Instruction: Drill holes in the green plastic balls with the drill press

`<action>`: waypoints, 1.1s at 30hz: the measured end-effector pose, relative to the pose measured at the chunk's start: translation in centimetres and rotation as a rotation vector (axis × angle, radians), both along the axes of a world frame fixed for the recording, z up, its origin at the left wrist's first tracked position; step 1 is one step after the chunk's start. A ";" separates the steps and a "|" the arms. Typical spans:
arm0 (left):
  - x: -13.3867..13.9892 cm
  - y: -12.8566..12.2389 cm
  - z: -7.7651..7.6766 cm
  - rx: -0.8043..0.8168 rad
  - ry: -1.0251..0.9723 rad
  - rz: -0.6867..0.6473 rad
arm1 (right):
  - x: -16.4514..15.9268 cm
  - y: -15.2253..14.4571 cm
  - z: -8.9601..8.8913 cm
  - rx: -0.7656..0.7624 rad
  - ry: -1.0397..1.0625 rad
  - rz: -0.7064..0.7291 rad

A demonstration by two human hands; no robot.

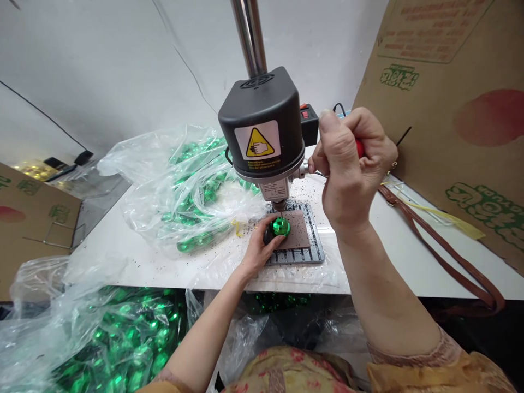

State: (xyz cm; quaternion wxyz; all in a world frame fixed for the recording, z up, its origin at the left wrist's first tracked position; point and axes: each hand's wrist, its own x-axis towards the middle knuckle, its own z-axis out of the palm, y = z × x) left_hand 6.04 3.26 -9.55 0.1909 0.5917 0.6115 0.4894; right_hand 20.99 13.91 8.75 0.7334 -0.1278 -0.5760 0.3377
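Observation:
A shiny green faceted ball (281, 226) sits under the bit of a black bench drill press (262, 120). My left hand (261, 240) is closed around the ball's left side, with a dark piece between the fingers and the ball. Beneath the ball lies a brown board (298, 230) on the drill's slotted metal base (316, 240). My right hand (354, 158) is wrapped round the red-ended feed handle (360, 147) at the drill's right side. The drill bit points down at the ball's top; whether it has entered cannot be made out.
Clear plastic bags (151, 185) of green balls lie left of the drill. Another bag (123, 338) of green balls stands below the table edge. Cardboard boxes (434, 120) flank the white table (164, 267). A brown strap (442, 245) hangs at the right. Dark shavings are scattered around the base.

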 end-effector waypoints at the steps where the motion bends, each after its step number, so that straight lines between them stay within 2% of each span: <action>1: -0.1 0.0 0.0 -0.010 -0.029 0.008 | 0.0 0.0 0.0 0.000 0.002 -0.001; 9: -0.5 0.9 -0.8 -0.050 -0.246 0.056 | -0.1 -0.4 0.5 -0.021 0.078 0.043; 13: -0.8 0.9 -1.1 -0.037 -0.281 0.061 | 0.0 -0.5 0.5 -0.055 0.068 0.051; 21: -0.3 1.0 0.1 0.024 -0.021 0.039 | -0.1 -0.6 0.6 -0.034 0.089 0.056; 33: 1.3 1.4 0.2 0.070 0.053 0.110 | 0.1 -0.5 0.5 -0.028 0.089 0.068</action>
